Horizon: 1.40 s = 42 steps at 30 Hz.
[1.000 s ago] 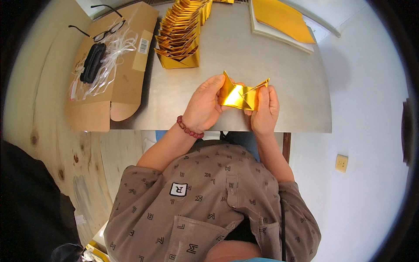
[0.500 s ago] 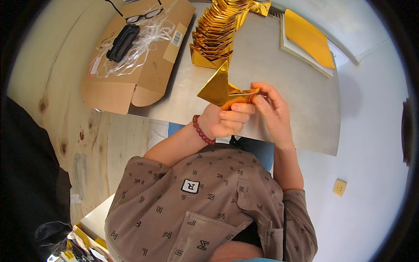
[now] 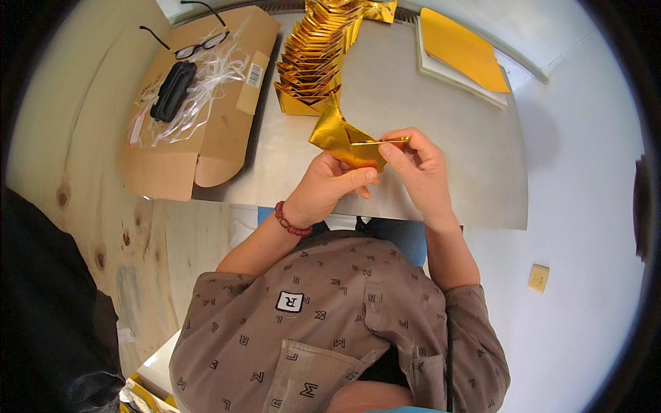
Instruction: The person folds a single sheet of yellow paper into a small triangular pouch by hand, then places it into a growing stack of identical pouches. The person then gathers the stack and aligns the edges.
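Note:
A folded piece of gold foil paper [image 3: 337,138], with a pointed flap standing up at its left, is held in the air over the near edge of the table. My left hand [image 3: 330,184], a dark red bead bracelet at its wrist, grips it from below, the thumb lying along the lower edge and the fingers partly hidden. The paper's narrow right end is pinched between thumb and fingers of my right hand [image 3: 420,168]. Just beyond stands a long row of nested gold foil paper pieces [image 3: 310,65], folded into points.
On the left lies a cardboard box [image 3: 220,138] bearing white shredded strips [image 3: 206,93], a black case [image 3: 173,91] and eyeglasses [image 3: 200,48]. A yellow sheet [image 3: 461,51] rests on a white stack at the back right of the metal table [image 3: 468,186]. A white wall borders the right side.
My left thumb has come away from the upper side of the paper and its fingers have loosened and shifted lower. The standing flap is more curved. The whole view has shifted slightly.

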Each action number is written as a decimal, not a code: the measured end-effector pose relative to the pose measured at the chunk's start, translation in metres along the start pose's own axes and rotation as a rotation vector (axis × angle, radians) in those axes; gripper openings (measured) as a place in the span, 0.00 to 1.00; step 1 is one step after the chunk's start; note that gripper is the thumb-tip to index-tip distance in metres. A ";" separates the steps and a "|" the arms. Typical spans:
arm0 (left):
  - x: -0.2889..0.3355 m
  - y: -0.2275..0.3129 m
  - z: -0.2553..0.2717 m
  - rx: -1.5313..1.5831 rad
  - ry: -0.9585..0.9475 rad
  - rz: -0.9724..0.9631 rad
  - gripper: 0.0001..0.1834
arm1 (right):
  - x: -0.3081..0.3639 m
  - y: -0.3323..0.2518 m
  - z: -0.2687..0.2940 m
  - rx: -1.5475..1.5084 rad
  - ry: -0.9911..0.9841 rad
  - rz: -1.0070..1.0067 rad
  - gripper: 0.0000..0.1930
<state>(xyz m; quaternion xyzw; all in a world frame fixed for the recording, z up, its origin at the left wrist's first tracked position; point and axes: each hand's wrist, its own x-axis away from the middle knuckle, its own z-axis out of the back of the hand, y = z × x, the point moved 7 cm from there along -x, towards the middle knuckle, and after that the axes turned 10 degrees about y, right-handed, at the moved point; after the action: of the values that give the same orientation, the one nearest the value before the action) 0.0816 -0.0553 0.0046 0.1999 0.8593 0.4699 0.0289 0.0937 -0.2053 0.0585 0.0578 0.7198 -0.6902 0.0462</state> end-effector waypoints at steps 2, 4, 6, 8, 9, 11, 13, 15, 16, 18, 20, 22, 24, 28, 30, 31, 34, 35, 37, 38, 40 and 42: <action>-0.003 0.001 -0.002 -0.022 0.011 -0.029 0.17 | 0.003 0.001 -0.003 -0.069 -0.001 -0.016 0.06; -0.003 0.000 -0.005 0.056 0.019 -0.027 0.15 | 0.004 0.002 -0.002 -0.093 0.004 -0.022 0.06; -0.002 -0.002 -0.006 0.022 0.036 -0.015 0.15 | 0.005 0.003 0.001 -0.058 0.025 -0.034 0.07; -0.002 -0.002 -0.007 0.002 0.050 -0.014 0.15 | 0.007 0.003 0.004 -0.016 0.031 -0.020 0.08; -0.002 -0.002 -0.008 -0.004 0.059 -0.017 0.14 | 0.007 0.003 0.006 0.002 0.033 -0.011 0.09; -0.001 -0.002 -0.009 -0.025 0.070 -0.032 0.14 | 0.008 0.005 0.007 0.008 0.051 -0.021 0.10; -0.001 -0.001 -0.010 -0.051 0.072 -0.058 0.12 | 0.009 0.007 0.008 0.012 0.075 -0.027 0.11; 0.001 -0.001 -0.012 -0.091 0.089 -0.091 0.11 | 0.011 0.010 0.010 0.015 0.113 -0.033 0.13; 0.001 0.000 -0.013 -0.110 0.097 -0.110 0.11 | 0.012 0.012 0.011 0.030 0.133 -0.028 0.13; 0.002 0.001 -0.015 -0.155 0.124 -0.160 0.10 | 0.014 0.014 0.014 0.050 0.177 -0.014 0.14; 0.002 0.001 -0.017 -0.193 0.132 -0.162 0.10 | 0.014 0.017 0.014 0.044 0.217 0.002 0.13; 0.001 -0.002 -0.016 -0.214 0.136 -0.132 0.10 | 0.015 0.018 0.015 0.040 0.234 0.008 0.14; 0.000 -0.005 -0.017 -0.156 0.132 -0.090 0.10 | 0.016 0.019 0.017 0.041 0.239 -0.007 0.14; 0.001 -0.011 -0.016 -0.135 0.106 -0.045 0.10 | 0.017 0.018 0.019 0.048 0.233 -0.018 0.16; 0.002 -0.012 -0.015 -0.120 0.088 -0.040 0.09 | 0.015 0.016 0.019 0.092 0.231 0.030 0.17; 0.002 -0.013 -0.014 -0.112 0.076 -0.039 0.09 | 0.014 0.015 0.019 0.102 0.218 0.050 0.17; 0.004 -0.015 -0.014 -0.076 0.061 -0.016 0.09 | 0.012 0.013 0.020 0.136 0.185 0.082 0.19; 0.005 -0.015 -0.014 -0.087 0.062 -0.018 0.09 | 0.012 0.012 0.020 0.151 0.178 0.086 0.19; 0.006 -0.014 -0.014 -0.098 0.052 -0.022 0.09 | 0.011 0.012 0.022 0.157 0.169 0.086 0.20; 0.006 -0.014 -0.013 -0.124 0.056 -0.025 0.09 | 0.011 0.013 0.022 0.148 0.168 0.080 0.20; 0.006 -0.013 -0.013 -0.160 0.052 -0.034 0.09 | 0.011 0.016 0.022 0.136 0.164 0.062 0.20; 0.007 -0.013 -0.013 -0.173 0.065 -0.046 0.09 | 0.010 0.021 0.023 0.112 0.174 0.035 0.20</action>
<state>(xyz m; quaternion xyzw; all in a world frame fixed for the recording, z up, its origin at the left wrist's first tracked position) 0.0683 -0.0694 0.0022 0.1617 0.8203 0.5478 0.0290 0.0868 -0.2276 0.0351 0.1325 0.6802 -0.7209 -0.0079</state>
